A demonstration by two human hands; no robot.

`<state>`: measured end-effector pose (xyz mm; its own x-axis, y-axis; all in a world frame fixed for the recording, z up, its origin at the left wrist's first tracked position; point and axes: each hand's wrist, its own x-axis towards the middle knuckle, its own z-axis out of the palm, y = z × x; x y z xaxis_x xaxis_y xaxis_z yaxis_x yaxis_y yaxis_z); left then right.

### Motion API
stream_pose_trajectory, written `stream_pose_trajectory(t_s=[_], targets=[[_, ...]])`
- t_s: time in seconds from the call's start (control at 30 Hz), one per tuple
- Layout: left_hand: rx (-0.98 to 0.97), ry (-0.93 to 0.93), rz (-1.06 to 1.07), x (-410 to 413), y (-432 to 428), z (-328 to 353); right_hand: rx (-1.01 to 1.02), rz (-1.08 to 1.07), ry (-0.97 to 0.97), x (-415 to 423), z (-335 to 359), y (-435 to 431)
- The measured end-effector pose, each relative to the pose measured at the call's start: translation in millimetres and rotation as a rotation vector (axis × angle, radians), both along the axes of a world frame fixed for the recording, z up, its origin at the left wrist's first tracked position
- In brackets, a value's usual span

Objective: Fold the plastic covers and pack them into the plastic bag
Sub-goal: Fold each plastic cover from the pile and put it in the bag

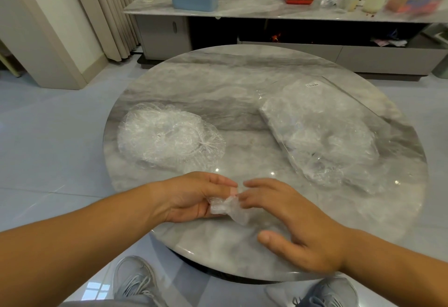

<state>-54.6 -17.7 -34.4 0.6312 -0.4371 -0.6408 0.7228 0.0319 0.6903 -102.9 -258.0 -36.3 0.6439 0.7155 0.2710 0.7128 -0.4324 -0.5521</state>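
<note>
Field notes, head view.

- Scrunched clear plastic cover (pixel 228 209): bunched into a short narrow roll and held just above the near edge of the round grey marble-look table (pixel 218 81), a little left of centre. Its long axis lies roughly along that near edge. The left end is buried in my palm. The right end sticks out free and dips slightly toward me and toward the tabletop.
- Left hand (pixel 194 195): clenched on the cover. The fingers curl under and round it with the thumb laid across the top, palm turned inward to the right. It is gripping the roll's left half.
- Right hand (pixel 298 224): released and spread, back of the hand up. The fingers are nearly straight and reach left, and their tips meet the free end of the cover and the left fingertips. The thumb is splayed wide toward me, well apart from the cover, over the near edge of the table. I see nothing held between thumb and fingers.
- Heap of clear crinkled plastic covers (pixel 167 139): loose and rounded, lying near the left edge of the table, beyond the left hand and apart from it.
- Clear flat plastic bag (pixel 322 134): lying on the right half of the table. Its long axis runs on a diagonal from the far side to the near right edge. There is a small white label (pixel 312 85) at its far end. Crinkled clear plastic bulks inside it. I cannot tell which end is the mouth.
- Grey trainers (pixel 135 280) show on the floor below the near edge.
</note>
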Motion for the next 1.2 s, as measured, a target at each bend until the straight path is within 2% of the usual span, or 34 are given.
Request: stream_pose_trajectory(t_s=[0.03, 0.13, 0.2, 0.27, 0.4, 0.5, 0.67, 0.73, 0.87, 1.03, 1.1, 1.2], targets=[[0.002, -0.029, 0.037, 1, -1, 1, 0.054, -0.084, 0.113, -2, 2, 2], [0.067, -0.163, 0.113, 4, -6, 3, 0.297, -0.359, 0.615, 1, 12, 13], [0.097, -0.253, 0.130, 5, -12, 5, 0.462, -0.430, 0.893, 5, 12, 17], [0.096, -0.312, 0.132, 4, -21, 11, 0.583, -0.468, 1.048, 4, 16, 18], [0.173, -0.481, 0.129, 3, -47, 27, 0.747, -0.623, 0.983, 2, 30, 6], [0.193, -0.578, 0.098, 1, -69, 39, 0.719, -0.705, 0.901, 2, 41, -15], [0.165, -0.594, 0.006, -2, -109, 54, 0.699, -0.880, 0.584, 1, 60, -73], [0.200, -0.663, -0.029, -3, -122, 59, 0.679, -0.982, 0.454, 0, 62, -100], [0.433, -0.954, -0.317, -7, -140, 58, 0.586, -1.186, 0.312, 0, 52, -143], [0.696, -1.146, -0.664, -13, -163, 45, 0.491, -1.225, 0.410, -1, 34, -159], [0.740, -1.157, -0.703, -12, -169, 40, 0.532, -1.183, 0.479, 0, 33, -153], [0.728, -1.091, -0.651, -6, -169, 38, 0.593, -1.114, 0.553, 2, 33, -141]])
